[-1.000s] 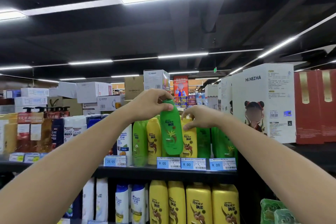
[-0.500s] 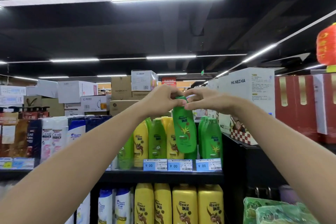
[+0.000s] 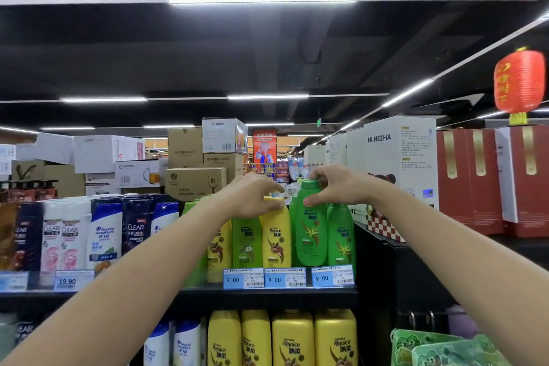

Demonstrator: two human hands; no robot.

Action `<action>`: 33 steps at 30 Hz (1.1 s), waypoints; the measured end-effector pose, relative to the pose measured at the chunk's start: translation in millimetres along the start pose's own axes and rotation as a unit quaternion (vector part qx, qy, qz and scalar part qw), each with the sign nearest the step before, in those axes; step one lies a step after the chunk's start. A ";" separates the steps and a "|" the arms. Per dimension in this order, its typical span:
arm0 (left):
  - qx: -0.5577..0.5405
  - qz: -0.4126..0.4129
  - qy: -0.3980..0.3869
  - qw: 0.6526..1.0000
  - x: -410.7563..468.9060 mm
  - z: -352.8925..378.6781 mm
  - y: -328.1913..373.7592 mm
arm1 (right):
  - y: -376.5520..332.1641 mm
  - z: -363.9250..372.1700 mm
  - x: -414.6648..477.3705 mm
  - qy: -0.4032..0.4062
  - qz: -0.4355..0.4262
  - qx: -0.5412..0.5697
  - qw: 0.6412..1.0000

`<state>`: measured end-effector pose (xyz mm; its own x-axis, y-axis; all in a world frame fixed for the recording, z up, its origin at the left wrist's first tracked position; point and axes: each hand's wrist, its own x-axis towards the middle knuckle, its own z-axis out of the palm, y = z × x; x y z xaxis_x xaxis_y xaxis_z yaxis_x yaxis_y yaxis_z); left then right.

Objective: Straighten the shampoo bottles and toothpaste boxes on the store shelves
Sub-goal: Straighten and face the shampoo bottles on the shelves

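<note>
A green Rejoice shampoo bottle (image 3: 310, 232) stands at the front of the top shelf, and my right hand (image 3: 335, 184) grips its cap and neck. My left hand (image 3: 255, 197) rests on the cap of a yellow Rejoice bottle (image 3: 275, 238) just to its left, fingers curled over the top. More green bottles (image 3: 341, 235) and a lighter green one (image 3: 246, 242) stand around them. White and dark blue Clear and Head & Shoulders bottles (image 3: 104, 235) fill the shelf's left part. No toothpaste boxes are in view.
Price tags (image 3: 286, 277) line the black shelf edge (image 3: 267, 296). Large yellow Rejoice bottles (image 3: 292, 339) stand on the shelf below. Cardboard and white boxes (image 3: 193, 157) are stacked behind. A white HI.NEZHA box (image 3: 395, 157), red boxes (image 3: 475, 181) and a red lantern (image 3: 518, 82) are on the right.
The green bottle passed from my left hand to my right and moved right and down onto the shelf front. My left hand dropped onto the yellow bottle's cap.
</note>
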<state>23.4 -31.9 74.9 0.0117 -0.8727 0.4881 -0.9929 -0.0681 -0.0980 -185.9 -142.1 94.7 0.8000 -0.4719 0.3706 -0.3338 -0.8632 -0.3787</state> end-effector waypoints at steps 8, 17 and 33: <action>0.005 0.013 0.016 1.000 4.6 15.3 -10.8 | 7.0 22.9 20.2 -0.021 0.021 -0.112 0.993; -0.041 0.021 0.064 0.997 -7.9 12.7 -21.4 | 0.3 17.5 24.4 -0.029 0.015 -0.200 0.979; 0.110 -0.090 0.004 0.990 -51.5 -14.7 -86.2 | -78.3 68.7 60.8 0.034 -0.102 -0.235 0.966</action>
<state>106.6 26.0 70.9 0.1836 -0.8327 0.5224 -0.9247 -0.3266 -0.1956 -76.8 -90.8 88.6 0.8443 -0.2795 0.4572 -0.3742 -0.9182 0.1296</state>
